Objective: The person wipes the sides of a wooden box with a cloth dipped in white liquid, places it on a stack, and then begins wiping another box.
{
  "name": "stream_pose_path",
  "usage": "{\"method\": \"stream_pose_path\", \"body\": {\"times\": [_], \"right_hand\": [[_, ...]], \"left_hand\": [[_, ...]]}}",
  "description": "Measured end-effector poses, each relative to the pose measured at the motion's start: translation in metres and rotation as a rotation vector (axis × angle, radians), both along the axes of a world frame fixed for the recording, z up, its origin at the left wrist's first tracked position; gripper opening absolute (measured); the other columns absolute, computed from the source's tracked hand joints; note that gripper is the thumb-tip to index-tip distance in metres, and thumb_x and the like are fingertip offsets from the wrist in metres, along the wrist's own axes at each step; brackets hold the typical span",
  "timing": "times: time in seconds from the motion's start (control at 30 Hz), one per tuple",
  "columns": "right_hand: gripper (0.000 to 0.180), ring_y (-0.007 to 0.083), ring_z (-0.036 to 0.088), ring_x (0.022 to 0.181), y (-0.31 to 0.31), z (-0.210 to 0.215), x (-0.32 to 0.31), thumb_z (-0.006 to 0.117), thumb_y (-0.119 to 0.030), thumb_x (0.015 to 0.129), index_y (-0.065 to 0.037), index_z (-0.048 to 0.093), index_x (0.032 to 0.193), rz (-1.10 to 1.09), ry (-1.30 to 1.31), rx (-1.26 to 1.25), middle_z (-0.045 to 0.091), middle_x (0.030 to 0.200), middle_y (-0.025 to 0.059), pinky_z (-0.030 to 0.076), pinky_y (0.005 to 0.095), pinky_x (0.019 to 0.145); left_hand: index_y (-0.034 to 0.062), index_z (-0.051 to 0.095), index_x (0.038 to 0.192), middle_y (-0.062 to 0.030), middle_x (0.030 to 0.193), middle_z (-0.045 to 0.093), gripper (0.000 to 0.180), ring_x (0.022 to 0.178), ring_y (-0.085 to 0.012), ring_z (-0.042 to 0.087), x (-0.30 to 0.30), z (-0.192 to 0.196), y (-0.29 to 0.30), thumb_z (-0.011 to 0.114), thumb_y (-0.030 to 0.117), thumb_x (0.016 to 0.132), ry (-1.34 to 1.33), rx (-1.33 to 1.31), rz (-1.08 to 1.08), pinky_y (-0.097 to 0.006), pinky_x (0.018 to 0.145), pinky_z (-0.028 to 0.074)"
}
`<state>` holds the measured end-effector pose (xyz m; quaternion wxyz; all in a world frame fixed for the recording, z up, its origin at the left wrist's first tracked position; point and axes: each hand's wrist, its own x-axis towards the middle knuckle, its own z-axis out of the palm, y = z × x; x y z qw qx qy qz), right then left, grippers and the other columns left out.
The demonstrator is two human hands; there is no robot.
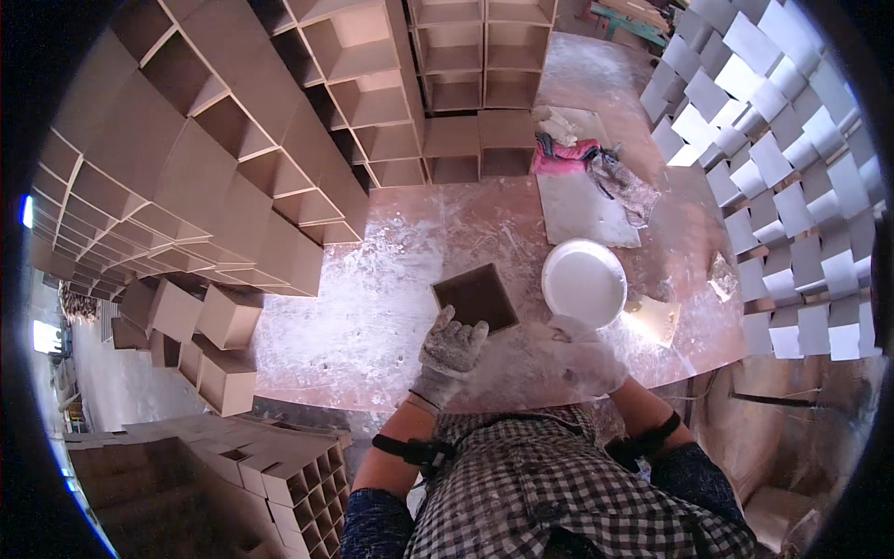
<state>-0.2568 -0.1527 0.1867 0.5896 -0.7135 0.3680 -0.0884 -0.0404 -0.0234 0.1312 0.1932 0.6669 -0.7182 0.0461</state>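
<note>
A small brown open box [476, 295] with a dark inside lies near the middle of the worktable. My left hand [451, 347], in a whitened glove, is at its near left edge, with the fingers bent over the wall and gripping it. My right hand [592, 361], in a pale glove, is to the right of the box, just below a round white basin [584, 282]. It is smeared by motion, so I cannot make out its fingers or anything in them. The basin looks white inside, its contents unclear.
Stacked brown boxes [307, 177] wall the left and far sides. Pale grey cartons [792, 205] rise at right. A board [587, 222] bears pink and grey cloths [566, 156]. A lit yellowish piece [652, 320] lies beside the basin. White powder covers the table [372, 279].
</note>
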Motion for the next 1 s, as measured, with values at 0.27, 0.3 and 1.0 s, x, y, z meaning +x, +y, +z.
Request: {"method": "stream_pose_path", "body": {"times": [0.27,0.3,1.0], "right_hand": [[0.018,0.009,0.054,0.062,-0.05,0.028,-0.013,0.059,-0.021,0.09,-0.005,0.063,0.099,-0.497,0.112,0.057,0.057,0.073,0.0008,0.047,0.0252,0.055],[0.018,0.0121,0.058,0.066,-0.058,0.009,-0.018,0.059,-0.02,0.089,-0.005,0.063,0.098,-0.438,0.118,-0.041,0.059,0.076,0.0029,0.049,0.0275,0.059],[0.011,0.0267,0.065,0.082,-0.088,-0.073,-0.089,0.07,-0.01,0.071,-0.006,0.069,0.082,0.138,0.007,-0.829,0.068,0.09,0.0111,0.052,0.0365,0.073]], "left_hand": [[0.01,0.056,0.105,-0.0026,0.065,0.056,0.038,0.064,-0.0226,0.057,0.001,-0.015,-0.003,0.071,0.016,0.071,-0.003,-0.207,0.022,-0.046,0.1,0.04],[0.0111,0.056,0.105,-0.0017,0.064,0.055,0.039,0.062,-0.0217,0.056,0.002,-0.014,-0.002,0.073,0.017,0.071,0.017,-0.173,0.009,-0.045,0.099,0.041],[0.0068,0.059,0.097,-0.0048,0.062,0.053,0.025,0.064,-0.0237,0.056,0.001,-0.016,-0.003,0.066,0.02,0.077,0.02,-0.171,0.017,-0.045,0.1,0.039]]}}
